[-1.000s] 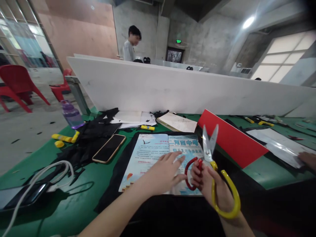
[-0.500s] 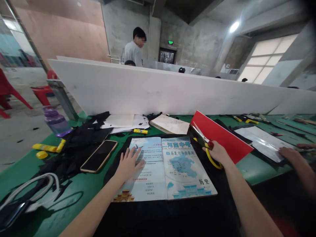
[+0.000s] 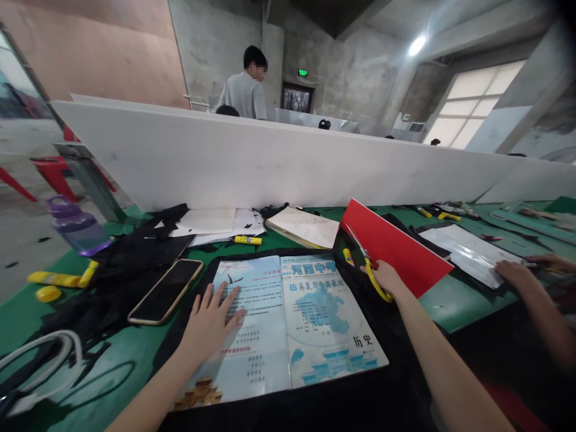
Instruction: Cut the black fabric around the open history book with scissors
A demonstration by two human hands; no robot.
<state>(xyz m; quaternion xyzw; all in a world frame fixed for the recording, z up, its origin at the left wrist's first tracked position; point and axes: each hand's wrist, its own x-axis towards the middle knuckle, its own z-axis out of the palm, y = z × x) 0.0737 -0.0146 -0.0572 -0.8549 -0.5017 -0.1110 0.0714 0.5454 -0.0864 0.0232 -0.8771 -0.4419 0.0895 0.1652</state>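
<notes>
My left hand [image 3: 211, 318] lies flat with spread fingers on the left half of a pale blue printed book cover [image 3: 258, 354], which is opened out flat with its outer side up. Beneath the cover a larger black sheet [image 3: 360, 396] shows on several sides. My right hand [image 3: 387, 277] grips scissors [image 3: 369, 271] by their yellow handles, just beyond the cover's right edge. The scissors' blades point away from me and lie apart from the cover. Leaning close behind the right hand is a red board [image 3: 396, 252].
A phone [image 3: 166, 292], black scraps [image 3: 90, 294], a purple bottle [image 3: 81, 228] and yellow glue sticks [image 3: 247, 240] lie on the green table [image 3: 108, 390]. A white partition [image 3: 270, 168] runs along the back. At right, another person's hands [image 3: 517, 273] work beside a white sheet [image 3: 468, 255].
The view has shifted slightly. The book cover has moved left in the picture, its near left corner now closer to me, with my left hand still on it. My right hand keeps the scissors.
</notes>
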